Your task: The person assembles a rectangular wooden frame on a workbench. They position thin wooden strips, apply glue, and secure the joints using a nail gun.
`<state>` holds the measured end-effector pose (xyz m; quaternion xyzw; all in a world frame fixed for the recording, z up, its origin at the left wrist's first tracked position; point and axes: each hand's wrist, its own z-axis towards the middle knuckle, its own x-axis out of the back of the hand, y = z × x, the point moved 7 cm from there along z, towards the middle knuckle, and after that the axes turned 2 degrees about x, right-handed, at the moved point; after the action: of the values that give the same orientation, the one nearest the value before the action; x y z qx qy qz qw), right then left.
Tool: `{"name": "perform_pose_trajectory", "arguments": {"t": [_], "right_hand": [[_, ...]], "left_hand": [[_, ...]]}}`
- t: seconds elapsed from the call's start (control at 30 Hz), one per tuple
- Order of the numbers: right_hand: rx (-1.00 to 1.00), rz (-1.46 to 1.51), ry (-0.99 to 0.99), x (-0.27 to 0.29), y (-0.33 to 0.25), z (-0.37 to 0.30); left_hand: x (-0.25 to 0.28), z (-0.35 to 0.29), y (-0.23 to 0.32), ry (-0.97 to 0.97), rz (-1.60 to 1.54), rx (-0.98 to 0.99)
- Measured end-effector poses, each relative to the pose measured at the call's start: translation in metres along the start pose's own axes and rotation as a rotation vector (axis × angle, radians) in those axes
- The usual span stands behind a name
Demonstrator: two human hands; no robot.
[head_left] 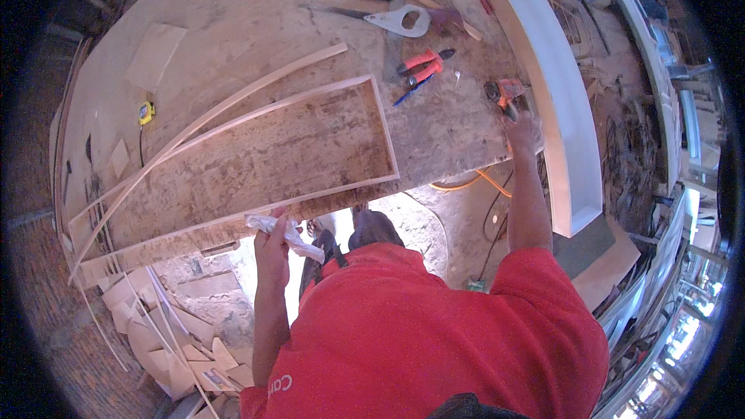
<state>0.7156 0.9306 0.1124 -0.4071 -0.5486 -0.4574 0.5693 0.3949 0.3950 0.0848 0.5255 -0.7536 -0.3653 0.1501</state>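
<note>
My left hand (272, 247) is closed around a crumpled white piece of plastic or cloth (299, 242) at the near edge of the workbench. Reaching far forward on the right, my right hand (521, 133) grips an orange-and-black power tool, apparently a drill (507, 95), low over the bench; its fingers are partly hidden. Left of that tool lie red-handled pliers (423, 67) and a blue pen-like item (411, 91). A rectangular frame of thin wooden strips (386, 128) rests on the bench between my hands, nearer the left one.
A long pale curved panel (565, 109) stands along the bench's right side. A handsaw (403, 22) lies farther back. A bent wooden strip (256, 82) crosses the frame's left end near a yellow tape measure (146, 112). Board offcuts (167, 341) pile up at lower left; an orange cable (458, 185) hangs below.
</note>
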Motion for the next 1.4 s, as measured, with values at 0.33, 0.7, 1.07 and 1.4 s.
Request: {"name": "perform_pose_trajectory", "arguments": {"t": [0.33,0.7,1.07,1.4], "right_hand": [[0.399,0.3,0.05,-0.095,-0.058,0.032],[0.514,0.246,0.264,-0.097,-0.085,0.039],[0.351,0.545,-0.06,-0.125,-0.059,0.044],[0.076,1.313,-0.684,-0.06,-0.103,-0.167]], "left_hand": [[0.017,-0.01,-0.007,0.029,-0.091,-0.044],[0.025,-0.023,-0.021,0.01,-0.084,-0.022],[0.026,-0.018,-0.022,0.013,-0.068,-0.037],[0.061,-0.018,-0.012,0.063,-0.146,-0.078]]}}
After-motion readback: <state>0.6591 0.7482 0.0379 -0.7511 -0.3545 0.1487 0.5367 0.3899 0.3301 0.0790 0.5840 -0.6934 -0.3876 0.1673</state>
